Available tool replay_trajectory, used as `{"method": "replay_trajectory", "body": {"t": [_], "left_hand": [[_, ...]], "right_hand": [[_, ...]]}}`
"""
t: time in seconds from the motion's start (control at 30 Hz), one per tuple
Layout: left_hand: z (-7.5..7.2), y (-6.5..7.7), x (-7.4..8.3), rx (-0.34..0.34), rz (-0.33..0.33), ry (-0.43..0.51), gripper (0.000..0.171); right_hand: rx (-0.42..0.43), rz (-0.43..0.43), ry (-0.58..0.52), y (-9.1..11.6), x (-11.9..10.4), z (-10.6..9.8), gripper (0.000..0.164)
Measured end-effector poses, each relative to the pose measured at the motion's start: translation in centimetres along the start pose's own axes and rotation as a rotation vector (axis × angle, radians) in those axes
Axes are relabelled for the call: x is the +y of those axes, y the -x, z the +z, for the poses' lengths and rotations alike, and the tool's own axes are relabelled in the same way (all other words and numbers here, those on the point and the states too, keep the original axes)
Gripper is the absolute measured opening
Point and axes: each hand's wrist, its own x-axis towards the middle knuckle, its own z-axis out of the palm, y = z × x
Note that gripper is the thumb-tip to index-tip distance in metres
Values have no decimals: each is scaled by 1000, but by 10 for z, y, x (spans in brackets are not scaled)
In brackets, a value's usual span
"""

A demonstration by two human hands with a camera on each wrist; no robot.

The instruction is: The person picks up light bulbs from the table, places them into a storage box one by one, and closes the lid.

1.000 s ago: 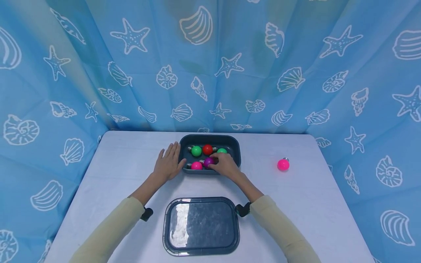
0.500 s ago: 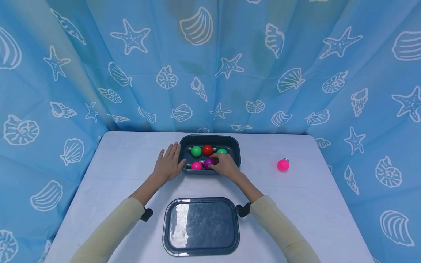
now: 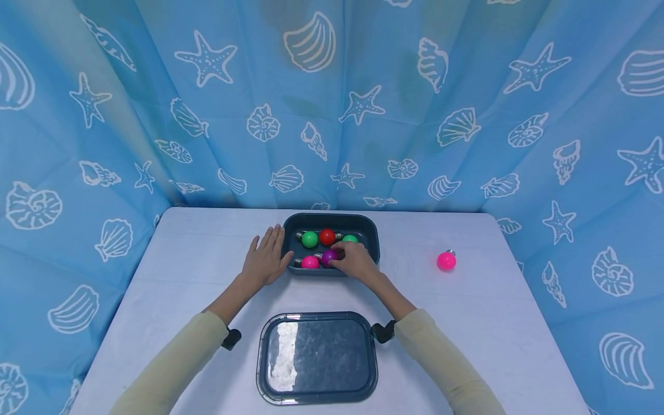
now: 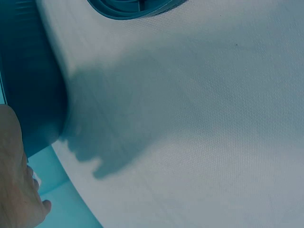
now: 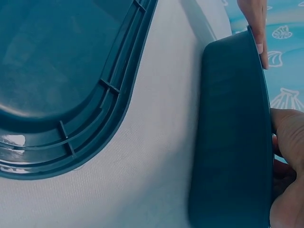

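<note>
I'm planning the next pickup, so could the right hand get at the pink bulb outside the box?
Probably yes: only the box rim and bare table lie between the right hand and that pink bulb, though the hand pinches the purple bulb and may need freeing.

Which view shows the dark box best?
Head: the dark box shows from above, partly behind the right hand, bulbs visible inside. Right wrist shows only its outside; left wrist, a cropped piece of that.
</note>
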Motion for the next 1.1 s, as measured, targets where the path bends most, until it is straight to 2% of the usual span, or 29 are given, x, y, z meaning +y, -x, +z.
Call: {"method": "replay_trajectory", "body": {"t": [0.33,0.5,0.73,0.83,1.1], "left_hand": [[0,1,1,-2,-2,8,75],[-1,1,2,-9,-11,-2,75],[-2,1,2,-19,-21,-14,76],[-2,0,2,-18,-19,-9,76],[-2,0,2,-7,-10,-1,76]], "right_hand": [[93,-40,-74,7,7,-14,31],[164,-77,-140,13,14,-27,27],[237,-82,-215,28,26,-50,29],[271,-60,-228,36,34,-60,31],[343,77,-259,62,67,-83,34]]}}
